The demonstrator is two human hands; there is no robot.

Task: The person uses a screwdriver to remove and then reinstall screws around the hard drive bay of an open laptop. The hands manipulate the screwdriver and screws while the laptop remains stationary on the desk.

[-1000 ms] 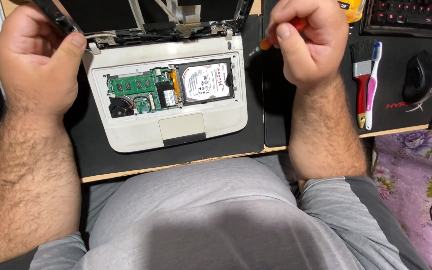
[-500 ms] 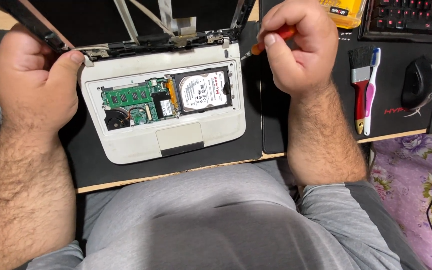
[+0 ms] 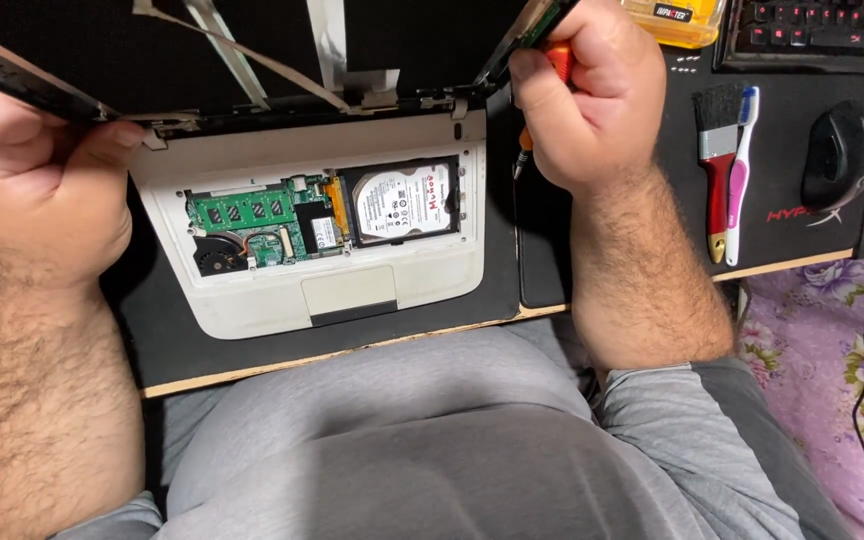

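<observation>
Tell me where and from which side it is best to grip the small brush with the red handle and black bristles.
Grip the red-handled brush at the middle of its red handle, probably coming from its left. It lies flat on the black mat, bristles away from the person, and the left is bare mat, while the pink and white toothbrush lies close along its right.

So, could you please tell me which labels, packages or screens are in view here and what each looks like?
Hard drive label: white rectangle with red handwriting, inside the open white laptop base.
Yellow case: top edge, right of the right hand, with a dark label strip.
Red logo: on the black mat, below the mouse.
</observation>
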